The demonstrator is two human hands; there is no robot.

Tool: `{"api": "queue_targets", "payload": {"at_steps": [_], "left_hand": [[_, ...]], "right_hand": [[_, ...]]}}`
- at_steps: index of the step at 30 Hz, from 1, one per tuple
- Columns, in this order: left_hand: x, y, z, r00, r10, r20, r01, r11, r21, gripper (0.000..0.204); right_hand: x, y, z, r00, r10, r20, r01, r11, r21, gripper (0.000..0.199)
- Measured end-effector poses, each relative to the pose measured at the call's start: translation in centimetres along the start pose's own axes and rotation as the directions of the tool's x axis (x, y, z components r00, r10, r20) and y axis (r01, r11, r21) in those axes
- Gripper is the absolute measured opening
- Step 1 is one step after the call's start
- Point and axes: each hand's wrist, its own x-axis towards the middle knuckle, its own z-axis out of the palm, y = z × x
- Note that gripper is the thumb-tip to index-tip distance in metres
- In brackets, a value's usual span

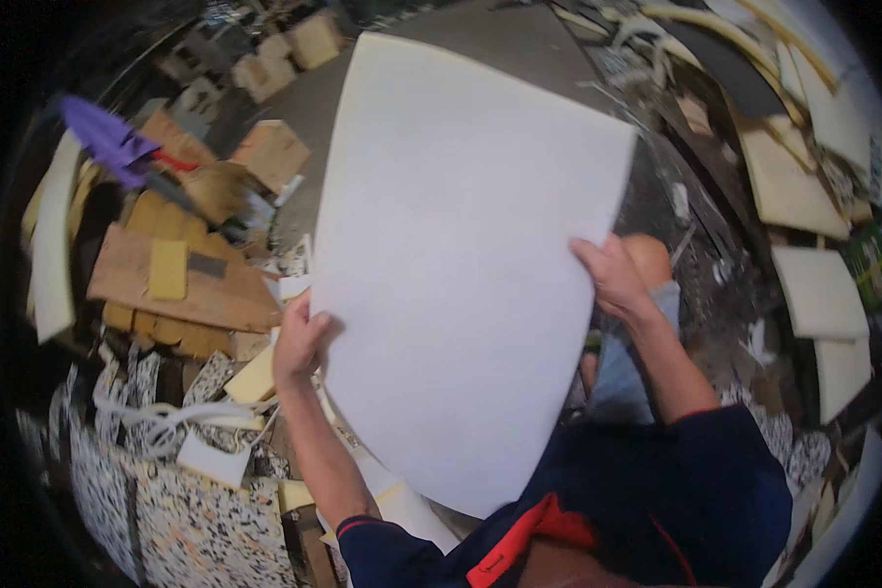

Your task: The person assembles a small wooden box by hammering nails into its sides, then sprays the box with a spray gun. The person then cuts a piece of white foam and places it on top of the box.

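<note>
A large white foam sheet [461,265] with pale yellow edges spans the middle of the head view, held up in front of my body. My left hand [302,338] grips its left edge, thumb on the face toward me and fingers hidden behind. On the opposite edge my right hand [612,274] clasps the sheet in the same way, a little higher. The sheet's near end reaches down to my dark shirt [657,490] with its red collar.
Speckled foam blocks [206,519] lie at lower left, near tangled white strips [167,421]. Wooden boards [181,279] and a purple cloth [113,142] are at far left. Cream foam pieces [818,289] line the right side. Scraps litter the dark floor [657,206].
</note>
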Motion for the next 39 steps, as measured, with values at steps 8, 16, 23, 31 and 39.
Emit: {"api": "queue_targets", "payload": {"at_steps": [8,16,23,31,39], "left_hand": [[-5.3,-1.0,4.3,0.905,-0.305,-0.296,0.337,0.939,0.062,0.03],[-9.7,-1.5,4.6,0.844,-0.103,-0.527,0.195,0.973,0.121,0.026],[-10.6,6.0,-0.3,0.624,0.342,-0.702,0.009,0.896,0.444,0.04],[-6.4,6.0,2.8,0.654,0.377,-0.656,-0.106,0.904,0.414,0.043],[-7.6,-8.4,12.5,0.872,-0.153,-0.465,0.194,0.98,0.04,0.034]], "right_hand": [[0.9,8.9,-1.1,0.98,0.171,-0.102,-0.192,0.95,-0.247,0.03],[3.1,8.3,2.5,0.987,0.16,0.013,-0.16,0.987,0.019,0.027],[8.4,4.6,9.3,0.946,-0.207,0.249,0.258,0.946,-0.194,0.021],[11.4,-0.7,10.4,0.881,-0.334,0.336,0.28,0.939,0.198,0.028],[5.0,4.3,-4.1,0.978,-0.197,0.069,0.205,0.856,-0.474,0.022]]}}
